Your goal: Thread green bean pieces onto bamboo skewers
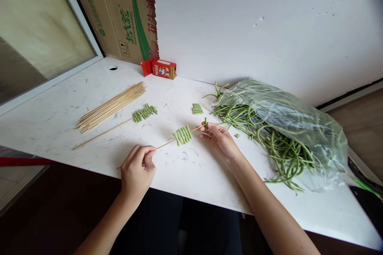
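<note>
My left hand (138, 167) is closed around the lower part of a bamboo skewer (165, 144), which slants up to the right above the table. Several short green bean pieces (183, 135) are threaded side by side across it. At the skewer's tip, my right hand (220, 138) pinches one more green bean piece (206, 124), held crosswise to the stick. Whether the tip has pierced that piece, I cannot tell. A small row of cut bean pieces (197, 108) lies just beyond my right hand. Left of it rests a filled bean skewer (145, 112).
A bundle of bare skewers (112, 106) lies at the left. Long green beans (281, 151) spill from a clear plastic bag (299, 123) on the right. A small red box (164, 68) stands at the back, before a cardboard carton (119, 16). A white panel (263, 24) borders the table.
</note>
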`<action>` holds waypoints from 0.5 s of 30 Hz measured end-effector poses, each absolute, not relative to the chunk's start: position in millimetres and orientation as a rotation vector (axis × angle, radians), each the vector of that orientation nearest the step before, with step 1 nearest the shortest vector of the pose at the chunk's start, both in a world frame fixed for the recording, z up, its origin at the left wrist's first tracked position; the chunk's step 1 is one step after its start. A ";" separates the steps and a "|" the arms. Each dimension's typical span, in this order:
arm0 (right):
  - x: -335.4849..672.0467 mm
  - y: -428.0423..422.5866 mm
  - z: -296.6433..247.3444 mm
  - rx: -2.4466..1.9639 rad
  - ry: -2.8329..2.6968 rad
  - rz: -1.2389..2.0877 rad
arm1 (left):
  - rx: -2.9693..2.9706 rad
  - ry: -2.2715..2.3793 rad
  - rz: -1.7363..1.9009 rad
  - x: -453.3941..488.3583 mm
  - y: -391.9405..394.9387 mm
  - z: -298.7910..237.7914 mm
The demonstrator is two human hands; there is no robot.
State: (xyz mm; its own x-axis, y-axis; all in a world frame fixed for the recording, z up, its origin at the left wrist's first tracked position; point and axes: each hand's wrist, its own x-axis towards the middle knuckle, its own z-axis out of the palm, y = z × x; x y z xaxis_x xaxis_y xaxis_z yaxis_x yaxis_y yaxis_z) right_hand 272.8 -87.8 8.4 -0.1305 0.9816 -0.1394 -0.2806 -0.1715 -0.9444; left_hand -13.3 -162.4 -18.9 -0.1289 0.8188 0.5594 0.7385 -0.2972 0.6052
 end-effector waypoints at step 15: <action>273.0 -88.3 9.5 -1.032 -0.958 1.541 | 2.036 1.785 1.430 -14.0 -163.3 -18.2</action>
State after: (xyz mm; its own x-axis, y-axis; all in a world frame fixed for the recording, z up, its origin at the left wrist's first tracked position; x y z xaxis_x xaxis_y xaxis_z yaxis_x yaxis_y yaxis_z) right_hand 273.0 -88.3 9.5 -0.1287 0.9808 -0.1462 -0.3032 -0.1793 -0.9359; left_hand -14.0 -163.3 -18.2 -0.1139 0.8109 0.5739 0.7369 -0.3185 0.5962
